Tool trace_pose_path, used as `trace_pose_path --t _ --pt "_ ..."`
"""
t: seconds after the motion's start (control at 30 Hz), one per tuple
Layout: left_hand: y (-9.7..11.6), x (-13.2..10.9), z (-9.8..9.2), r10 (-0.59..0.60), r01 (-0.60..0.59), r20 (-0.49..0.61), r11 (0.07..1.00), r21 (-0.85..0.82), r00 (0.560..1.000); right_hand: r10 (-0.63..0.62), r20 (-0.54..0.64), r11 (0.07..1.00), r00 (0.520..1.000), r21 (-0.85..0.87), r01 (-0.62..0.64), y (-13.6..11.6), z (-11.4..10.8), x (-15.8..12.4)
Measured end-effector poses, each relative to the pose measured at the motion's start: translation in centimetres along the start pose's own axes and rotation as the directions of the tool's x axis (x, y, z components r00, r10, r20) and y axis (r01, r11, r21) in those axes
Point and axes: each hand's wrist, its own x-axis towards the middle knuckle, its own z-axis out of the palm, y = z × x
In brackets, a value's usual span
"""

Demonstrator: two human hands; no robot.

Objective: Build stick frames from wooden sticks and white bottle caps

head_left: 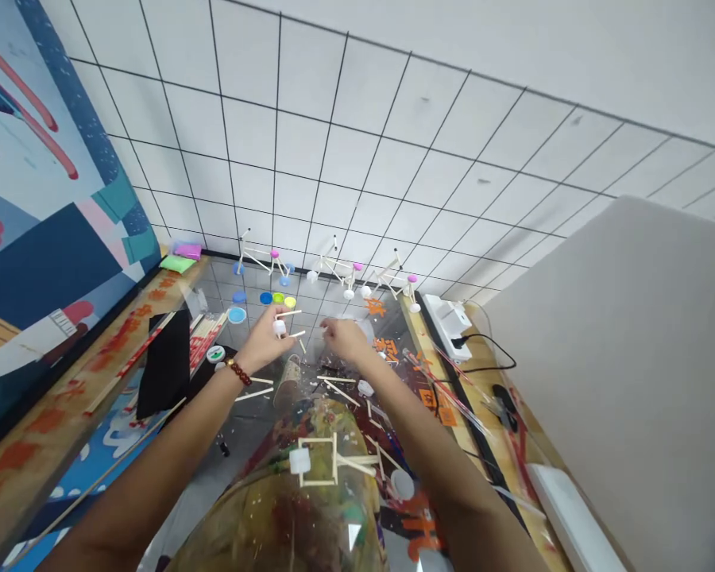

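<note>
White cap (280, 326), seemingly on sticks (289, 313), sits clamped in left hand (264, 342), right hand (344, 340) apart.

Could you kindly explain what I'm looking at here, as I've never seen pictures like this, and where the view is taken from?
This is one view from a camera worn on a person's head, looking forward and down, so the two forearms reaching in from the bottom are the person's own. No machine is involved. The left hand, with a bead bracelet at its wrist, holds a small white cap and thin sticks. The right hand is beside it; I can't tell whether it holds anything. On the table lie loose sticks, a clear plastic cup and coloured caps. Three small stick models stand at the far end, against a tiled wall.
</note>
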Motion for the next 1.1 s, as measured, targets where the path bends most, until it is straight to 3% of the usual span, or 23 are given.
trace_pose_path --t 0.1,0.23,0.37,0.53,0.67,0.83,0.93,0.97,1.03,1.1 --pt "0.1 -0.3 0.0 0.112 -0.156 0.156 0.938 0.311 0.981 -0.007 -0.003 1.0 1.0 0.018 0.007 2.0 -0.9 0.4" --pt "1.2 0.2 -0.7 0.156 -0.363 0.371 0.719 0.593 0.915 -0.033 0.075 0.998 0.997 0.064 0.028 3.2 0.6 0.6" --pt "1.4 0.1 -0.8 0.095 -0.332 0.354 0.624 0.707 0.931 -0.066 0.073 0.996 0.995 0.065 0.062 3.3 1.7 0.7" --pt "0.1 -1.0 -0.1 0.046 -0.282 0.327 0.628 0.726 0.944 -0.19 0.165 0.982 0.968 0.038 0.187 3.9 0.4 0.8" --pt "0.3 -0.5 -1.5 0.069 -0.223 0.239 0.672 0.706 0.968 -0.275 0.203 0.955 0.94 -0.057 0.292 4.6 -0.3 1.2" --pt "2.0 0.5 -4.3 0.149 -0.199 0.132 0.764 0.614 0.98 -0.345 0.155 0.915 0.926 -0.166 0.368 3.5 0.1 1.2" --pt "2.9 0.5 -5.0 0.14 -0.176 0.112 0.883 0.434 0.984 -0.473 0.202 0.831 0.858 -0.222 0.51 2.2 0.4 0.9" --pt "3.1 0.4 -5.1 0.117 -0.144 0.105 0.94 0.308 0.988 -0.488 0.229 0.801 0.842 -0.264 0.537 1.8 0.2 0.9" --pt "3.5 0.1 -5.1 0.033 -0.026 0.122 0.998 -0.058 0.992 -0.47 0.186 0.785 0.863 -0.358 0.505 1.2 -0.4 1.1" --pt "3.9 -0.1 -4.9 -0.047 0.142 0.22 0.888 -0.438 0.974 -0.427 -0.004 0.861 0.904 -0.307 0.406 0.7 -1.3 1.3"
